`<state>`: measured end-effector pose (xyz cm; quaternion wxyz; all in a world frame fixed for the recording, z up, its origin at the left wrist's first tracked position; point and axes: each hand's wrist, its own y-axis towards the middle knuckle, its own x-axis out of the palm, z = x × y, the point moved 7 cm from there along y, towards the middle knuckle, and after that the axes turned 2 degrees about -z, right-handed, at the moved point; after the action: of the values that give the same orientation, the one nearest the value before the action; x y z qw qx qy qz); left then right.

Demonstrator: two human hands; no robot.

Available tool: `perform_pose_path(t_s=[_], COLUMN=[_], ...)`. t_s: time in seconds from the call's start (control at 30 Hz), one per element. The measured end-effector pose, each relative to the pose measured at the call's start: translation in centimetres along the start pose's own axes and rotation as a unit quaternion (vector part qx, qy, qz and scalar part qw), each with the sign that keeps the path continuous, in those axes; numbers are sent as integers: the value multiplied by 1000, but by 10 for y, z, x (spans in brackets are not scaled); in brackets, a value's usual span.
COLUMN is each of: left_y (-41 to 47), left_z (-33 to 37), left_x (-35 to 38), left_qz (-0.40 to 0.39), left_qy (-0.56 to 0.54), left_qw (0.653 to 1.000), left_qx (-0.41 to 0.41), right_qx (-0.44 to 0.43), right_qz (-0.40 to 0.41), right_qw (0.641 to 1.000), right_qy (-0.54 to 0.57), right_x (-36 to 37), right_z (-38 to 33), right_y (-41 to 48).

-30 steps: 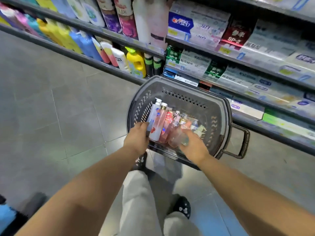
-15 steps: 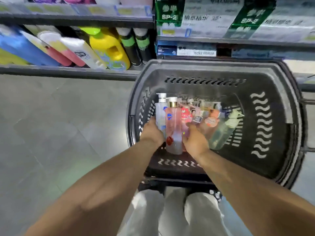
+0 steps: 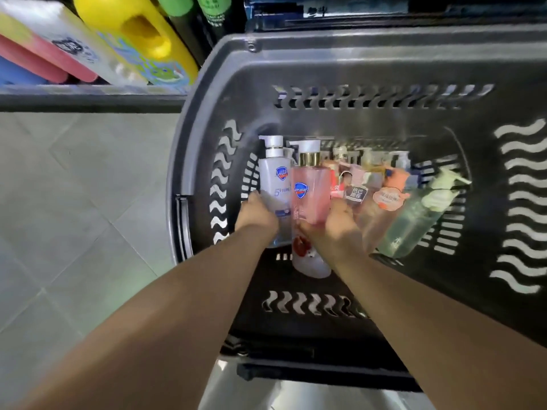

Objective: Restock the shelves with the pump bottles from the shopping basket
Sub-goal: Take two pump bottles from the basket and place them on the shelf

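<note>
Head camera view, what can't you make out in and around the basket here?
All in the head view:
Left hand: fingertips hidden behind the white pump bottle it grips.
Right hand: fingertips hidden behind the pink pump bottle it grips.
Middle bottles: blurred and overlapping, count and labels unreadable.
Basket: right side cut off by the frame edge.
Yellow jug: top cut off by the upper edge.

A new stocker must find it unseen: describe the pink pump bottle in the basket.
Look into the dark grey shopping basket, at the row of pump bottles. The pink pump bottle is second from the left, beside the white pump bottle, with the right hand gripping it. Only it has a gold collar under its white pump.
</note>
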<state>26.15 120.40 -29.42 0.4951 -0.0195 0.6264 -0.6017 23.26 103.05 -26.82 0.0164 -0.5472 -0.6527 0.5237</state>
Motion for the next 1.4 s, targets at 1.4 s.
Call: perform_pose_path(t_s=[1.4], left_y=[-339], left_z=[43], left_x=[-248], left_qz=[152], left_qy=[-331], left_qw=[890], left_qx=[276], right_qx=[-99], right_qz=[243], right_qw=[940], right_qy=[217], right_x=[-210], right_z=[-111], right_y=[-314])
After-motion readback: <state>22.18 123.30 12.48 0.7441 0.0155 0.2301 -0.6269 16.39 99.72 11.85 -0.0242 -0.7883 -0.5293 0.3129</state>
